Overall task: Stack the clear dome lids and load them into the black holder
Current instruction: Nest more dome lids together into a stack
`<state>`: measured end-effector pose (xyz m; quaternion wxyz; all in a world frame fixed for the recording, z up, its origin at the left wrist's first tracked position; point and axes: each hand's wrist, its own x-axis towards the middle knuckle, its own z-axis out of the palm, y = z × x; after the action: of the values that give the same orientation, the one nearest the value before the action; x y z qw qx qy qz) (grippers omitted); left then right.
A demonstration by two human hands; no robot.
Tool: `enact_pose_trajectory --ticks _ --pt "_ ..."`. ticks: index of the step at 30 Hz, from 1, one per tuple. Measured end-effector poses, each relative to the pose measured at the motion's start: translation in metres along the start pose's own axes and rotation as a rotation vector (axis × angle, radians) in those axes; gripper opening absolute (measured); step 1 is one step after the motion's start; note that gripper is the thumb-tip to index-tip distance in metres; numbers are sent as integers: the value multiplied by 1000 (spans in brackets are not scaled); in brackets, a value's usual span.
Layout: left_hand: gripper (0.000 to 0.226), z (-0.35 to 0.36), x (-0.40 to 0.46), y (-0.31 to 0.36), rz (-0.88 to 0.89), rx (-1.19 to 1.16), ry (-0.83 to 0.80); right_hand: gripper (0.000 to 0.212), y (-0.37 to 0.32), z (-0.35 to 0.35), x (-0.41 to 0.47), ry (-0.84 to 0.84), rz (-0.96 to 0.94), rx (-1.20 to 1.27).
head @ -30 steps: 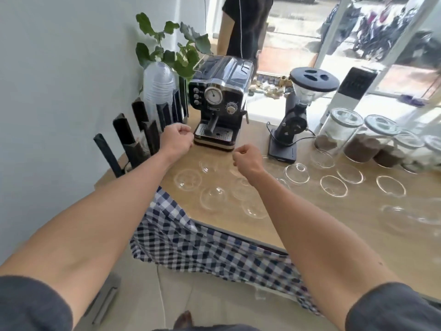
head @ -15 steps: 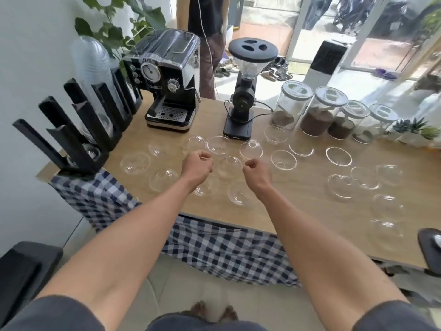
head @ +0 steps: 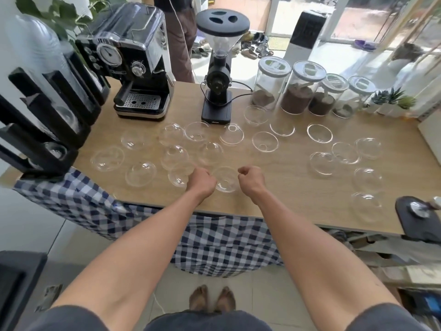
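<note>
Your left hand [head: 201, 181] is curled into a fist over the near edge of the wooden table [head: 298, 187], fingers tucked in and gripping nothing. Your right hand [head: 251, 179] is balled up the same way just to its right, also empty. Between the two fists sits one clear dome lid [head: 225, 179], resting on the tabletop; whether either hand touches it is hard to tell.

The rest of the clear dome lids [head: 174, 156] lie scattered singly across the table. One cluster spreads to the left and far side of your hands, in front of the espresso machine [head: 133, 68] and the coffee grinder [head: 219, 65]. A second group [head: 344, 152] sits well apart on the right, running toward the near right corner. Some lids rest dome up, others rim up.

The black holder [head: 47, 120] stands at the far left edge of the table, its slanted black slats forming several slots. A few clear items already rest low in its nearer slots, and a tall stack of clear plastic [head: 40, 51] rises from a slot farther back.

Four lidded glass jars [head: 303, 89] line the far right side of the table behind the lids. A blue and white checked cloth [head: 210, 242] hangs down from the near edge, under your forearms.
</note>
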<state>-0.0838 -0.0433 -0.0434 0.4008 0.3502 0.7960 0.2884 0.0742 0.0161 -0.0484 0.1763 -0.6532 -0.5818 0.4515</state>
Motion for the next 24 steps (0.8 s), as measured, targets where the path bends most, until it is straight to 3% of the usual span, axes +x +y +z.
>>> enact_pose_trajectory --ticks 4,8,10,14,18,24 --pt "22 4 3 18 56 -83 -5 31 -1 -14 5 97 -40 48" --pt "13 12 4 33 49 -340 -47 28 1 -35 10 152 -20 203" --pt "20 21 5 35 34 -423 -22 18 8 -41 12 149 27 304" --pt "32 40 1 28 118 -294 -16 9 27 -43 11 147 2 346" --pt "44 56 -3 22 174 -186 -26 33 42 -38 10 90 -47 310" --pt "43 57 -2 16 198 -70 -17 32 48 -32 14 105 -40 272"
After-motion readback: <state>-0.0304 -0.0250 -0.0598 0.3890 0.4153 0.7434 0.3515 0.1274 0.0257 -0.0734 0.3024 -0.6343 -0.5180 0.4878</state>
